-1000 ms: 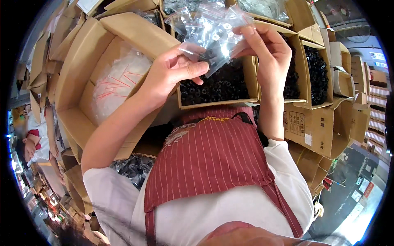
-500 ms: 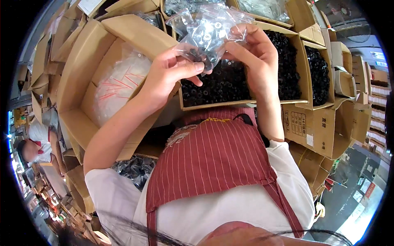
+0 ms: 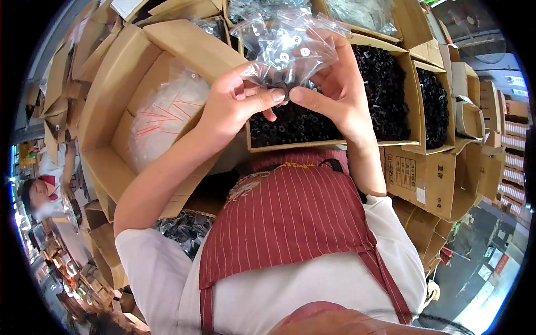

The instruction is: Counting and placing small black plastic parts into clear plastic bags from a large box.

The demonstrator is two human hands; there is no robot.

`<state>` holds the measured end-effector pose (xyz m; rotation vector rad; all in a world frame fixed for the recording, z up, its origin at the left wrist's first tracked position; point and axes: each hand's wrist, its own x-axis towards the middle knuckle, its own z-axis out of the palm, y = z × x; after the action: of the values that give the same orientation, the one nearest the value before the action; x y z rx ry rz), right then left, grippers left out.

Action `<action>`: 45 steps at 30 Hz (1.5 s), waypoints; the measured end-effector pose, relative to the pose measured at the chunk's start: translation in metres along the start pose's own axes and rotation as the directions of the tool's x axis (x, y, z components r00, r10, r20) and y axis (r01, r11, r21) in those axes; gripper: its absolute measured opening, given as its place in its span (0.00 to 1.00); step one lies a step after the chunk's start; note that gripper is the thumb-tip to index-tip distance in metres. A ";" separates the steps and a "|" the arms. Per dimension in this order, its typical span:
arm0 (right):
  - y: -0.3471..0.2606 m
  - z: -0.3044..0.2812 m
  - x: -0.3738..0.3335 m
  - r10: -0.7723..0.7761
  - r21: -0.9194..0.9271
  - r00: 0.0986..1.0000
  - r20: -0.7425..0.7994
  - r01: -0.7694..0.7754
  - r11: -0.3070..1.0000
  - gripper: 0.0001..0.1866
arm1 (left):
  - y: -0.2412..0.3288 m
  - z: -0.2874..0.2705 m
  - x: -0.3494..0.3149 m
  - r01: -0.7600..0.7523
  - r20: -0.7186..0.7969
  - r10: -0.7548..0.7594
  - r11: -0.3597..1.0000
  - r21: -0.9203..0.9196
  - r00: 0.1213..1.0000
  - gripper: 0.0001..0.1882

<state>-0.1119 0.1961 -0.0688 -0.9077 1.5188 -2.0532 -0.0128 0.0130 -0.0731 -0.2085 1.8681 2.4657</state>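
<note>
Several clear zip bags (image 3: 306, 39) with small round white labels are bunched between my hands. Dark pieces (image 3: 287, 89) show at their lower end, blurred by the plastic. My left hand (image 3: 240, 103) grips the bags from the left, thumb and fingers pinched on the lower end. On the other side my right hand (image 3: 335, 92) is closed round them, its thumb close to the left thumb. Both hands are above an open carton (image 3: 301, 146) filled with small black ring-like parts (image 3: 296, 128).
A large open carton (image 3: 103, 114) at left holds clear bags with red strips (image 3: 162, 118). More black parts fill cartons on the right (image 3: 413, 106). Bagged goods (image 3: 360, 14) lie in boxes at the back. Another person (image 3: 47, 187) is at far left.
My right hand has shifted from the bags' upper right side down to their lower end, bringing both thumbs together. Another white label has come into view. The person at far left has moved.
</note>
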 end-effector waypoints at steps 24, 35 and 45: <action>0.005 -0.001 0.001 0.048 0.018 0.987 -0.154 -0.046 0.999 0.39 | -0.002 0.000 -0.001 -0.042 0.047 0.040 0.998 0.041 0.998 0.19; 0.008 0.001 0.002 0.021 0.020 0.989 -0.145 -0.018 1.000 0.39 | -0.002 0.001 0.001 -0.020 0.002 0.020 0.999 -0.030 1.000 0.17; 0.003 -0.001 -0.001 0.030 -0.061 0.995 -0.095 -0.036 0.998 0.31 | -0.003 0.002 0.002 0.015 -0.023 -0.015 1.000 -0.025 1.000 0.14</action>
<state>-0.1117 0.1963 -0.0717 -0.8126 1.6445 -2.0618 -0.0150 0.0155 -0.0755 -0.2523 1.8387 2.4882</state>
